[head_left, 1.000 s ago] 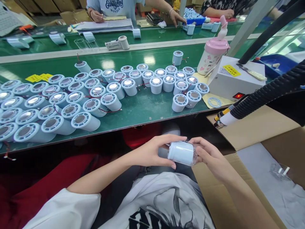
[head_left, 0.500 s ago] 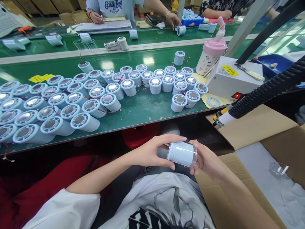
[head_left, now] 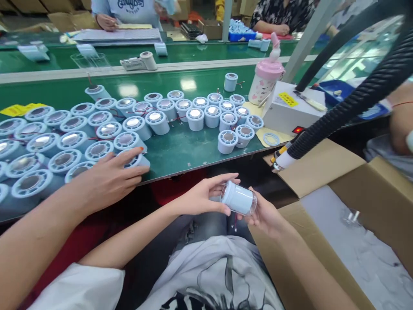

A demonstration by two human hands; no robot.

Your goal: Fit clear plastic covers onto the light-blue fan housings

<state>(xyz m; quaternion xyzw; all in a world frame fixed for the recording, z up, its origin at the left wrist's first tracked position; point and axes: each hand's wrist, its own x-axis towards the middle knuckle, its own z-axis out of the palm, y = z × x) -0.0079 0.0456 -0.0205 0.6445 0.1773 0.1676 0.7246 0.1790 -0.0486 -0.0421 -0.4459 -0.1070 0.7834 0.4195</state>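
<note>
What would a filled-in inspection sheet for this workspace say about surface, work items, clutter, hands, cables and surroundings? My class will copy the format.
Surface: green bench, glossy, small specks near its front edge.
Work items: one light-blue cylinder held inside a clear cover; many similar cylinders grouped on the bench.
Clutter: pink-lidded cup, yellow labels, loose blue ring.
Hands: left hand grips the cylinder's left end; right hand holds the covered end. A co-worker's hand touches a bench cylinder.
Cables: thin wires hang below the held cylinder; thick ribbed black hose at right.
Surroundings: open cardboard box at right; people across the bench.
</note>
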